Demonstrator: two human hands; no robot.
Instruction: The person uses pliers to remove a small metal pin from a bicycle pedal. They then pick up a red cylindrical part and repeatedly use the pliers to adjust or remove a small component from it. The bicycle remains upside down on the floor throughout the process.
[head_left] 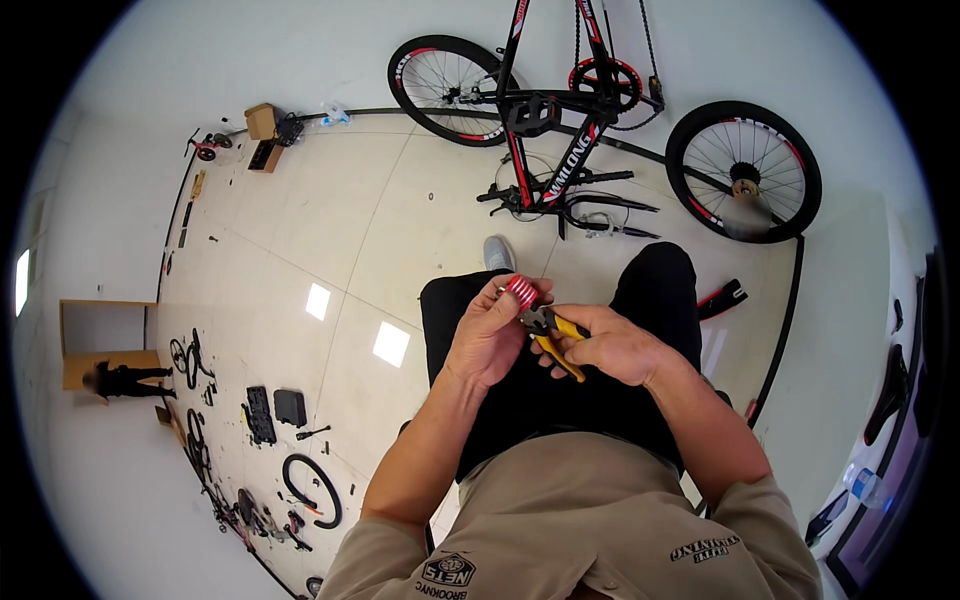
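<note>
Over my lap, my left hand (488,335) pinches a small red-and-white striped piece (522,292) between thumb and fingers. What kind of piece it is, I cannot make out. My right hand (618,346) is wrapped round a pair of pliers (571,328) with yellow-and-black handles. The dark jaws of the pliers point up and left and meet the lower end of the striped piece. Whether they bite on it is too small to tell.
Ahead, a black-and-red bicycle frame (572,168) leans at the wall beside a loose wheel (681,165). Leftward on the tiled floor lie a tyre (335,497), an open tool case (259,415) and bike parts. A cardboard box (262,122) and a person (128,381) are farther off.
</note>
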